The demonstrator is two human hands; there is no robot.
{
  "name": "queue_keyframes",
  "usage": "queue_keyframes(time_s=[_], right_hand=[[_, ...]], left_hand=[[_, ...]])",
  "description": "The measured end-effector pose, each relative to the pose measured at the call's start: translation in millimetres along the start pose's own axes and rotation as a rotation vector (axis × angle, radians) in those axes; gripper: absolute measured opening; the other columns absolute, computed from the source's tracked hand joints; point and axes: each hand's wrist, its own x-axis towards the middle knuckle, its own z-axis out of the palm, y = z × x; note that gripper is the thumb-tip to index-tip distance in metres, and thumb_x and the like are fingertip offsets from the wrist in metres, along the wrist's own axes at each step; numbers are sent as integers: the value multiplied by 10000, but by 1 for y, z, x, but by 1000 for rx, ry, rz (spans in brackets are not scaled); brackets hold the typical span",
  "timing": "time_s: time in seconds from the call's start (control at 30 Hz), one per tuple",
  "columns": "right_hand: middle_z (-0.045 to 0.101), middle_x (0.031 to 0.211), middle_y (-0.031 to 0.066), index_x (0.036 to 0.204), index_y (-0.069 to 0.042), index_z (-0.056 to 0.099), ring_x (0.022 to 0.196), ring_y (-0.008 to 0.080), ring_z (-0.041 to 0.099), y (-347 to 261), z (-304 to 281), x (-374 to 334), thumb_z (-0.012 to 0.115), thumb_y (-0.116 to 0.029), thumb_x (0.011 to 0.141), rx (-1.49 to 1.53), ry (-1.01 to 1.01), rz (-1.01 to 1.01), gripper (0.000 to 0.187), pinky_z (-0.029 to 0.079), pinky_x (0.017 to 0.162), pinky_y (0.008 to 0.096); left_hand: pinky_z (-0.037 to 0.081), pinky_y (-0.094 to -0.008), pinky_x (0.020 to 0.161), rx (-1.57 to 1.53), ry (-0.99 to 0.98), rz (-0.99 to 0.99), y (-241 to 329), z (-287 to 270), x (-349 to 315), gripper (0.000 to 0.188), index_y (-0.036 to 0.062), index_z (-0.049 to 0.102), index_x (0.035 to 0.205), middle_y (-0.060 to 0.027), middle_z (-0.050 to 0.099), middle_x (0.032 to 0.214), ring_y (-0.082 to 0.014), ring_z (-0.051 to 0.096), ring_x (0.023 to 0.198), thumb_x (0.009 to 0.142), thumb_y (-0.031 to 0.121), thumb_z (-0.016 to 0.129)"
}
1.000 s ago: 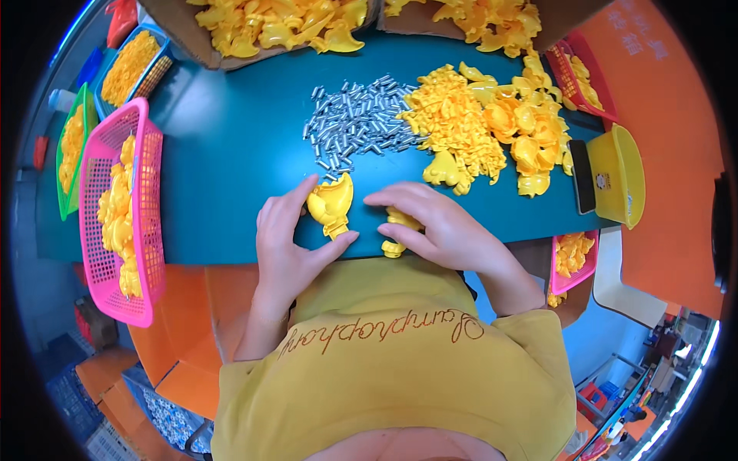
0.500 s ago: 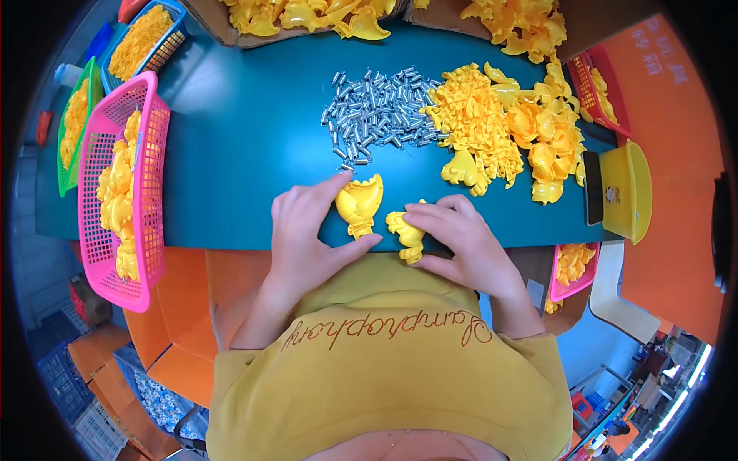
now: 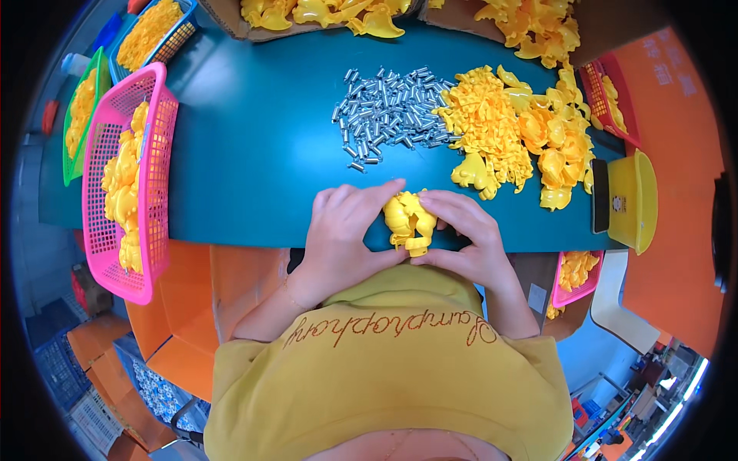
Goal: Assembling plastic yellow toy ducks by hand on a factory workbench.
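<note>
Over the near edge of the table, my left hand (image 3: 343,237) pinches one yellow plastic shell half (image 3: 398,217) between thumb and fingertips. My right hand (image 3: 475,237) grips a second yellow plastic shell half (image 3: 422,221) the same way. Both curved pieces meet in front of my body, with a dark gap showing between them; whether they are joined, I cannot tell. Beyond my hands lies a pile of small silver metal cylinders (image 3: 392,111). Right of it sit a heap of small yellow plastic parts (image 3: 488,123) and a heap of larger yellow shells (image 3: 557,142).
A pink basket (image 3: 159,184) of yellow pieces stands at the left, beside green (image 3: 98,92) and blue baskets (image 3: 183,32). Cardboard boxes (image 3: 453,24) of shells line the far edge. To the right are a red basket (image 3: 626,115), a yellow bin (image 3: 644,201) and a dark phone-like slab (image 3: 600,196).
My hands have come together, bringing the two yellow shell halves from apart to touching. The left one has been lifted and turned. The whole view has shifted slightly.
</note>
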Motion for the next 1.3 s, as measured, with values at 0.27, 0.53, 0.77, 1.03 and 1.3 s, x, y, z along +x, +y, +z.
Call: queue_keyframes(time_s=[0.27,0.53,0.77,1.03,1.3], right_hand=[[678,1380,131,1402,-99,674,1250,315,657,-1,7,2,953,-203,708,-91,4,-49,756,523,1033,416],[663,1418,138,1415,-95,665,1269,318,650,-1,7,-1,947,-201,729,-68,-3,2,749,525,1034,415],[603,1492,136,1480,-111,605,1290,332,617,-9,5,5,923,-257,770,-90,-73,-22,792,506,1059,422],[583,1502,130,1516,-107,556,1286,341,595,-6,4,5,872,-230,831,-197,-85,-90,764,489,1072,428],[604,1472,122,1518,-94,546,1269,339,601,-13,1,3,853,-243,845,-328,-109,-85,754,506,1043,420]], left_hand=[[412,-389,967,6,8,18,-1,0,-1,856,135,645,1409,-24,704,1199,-234,627,1008,612,248,936],[419,-396,956,4,22,26,-2,0,-1,855,139,628,1426,-26,700,1162,-228,628,1017,633,260,924],[420,-409,966,0,28,27,-5,2,-3,879,141,598,1456,-28,694,1143,-228,629,1038,654,296,923],[415,-421,1001,-18,-32,40,-9,-4,-3,899,122,566,1494,-47,693,1174,-247,625,1086,703,343,931],[432,-378,929,-45,9,44,-9,-3,-2,902,92,635,1431,-47,710,1080,-227,650,944,611,264,968]])
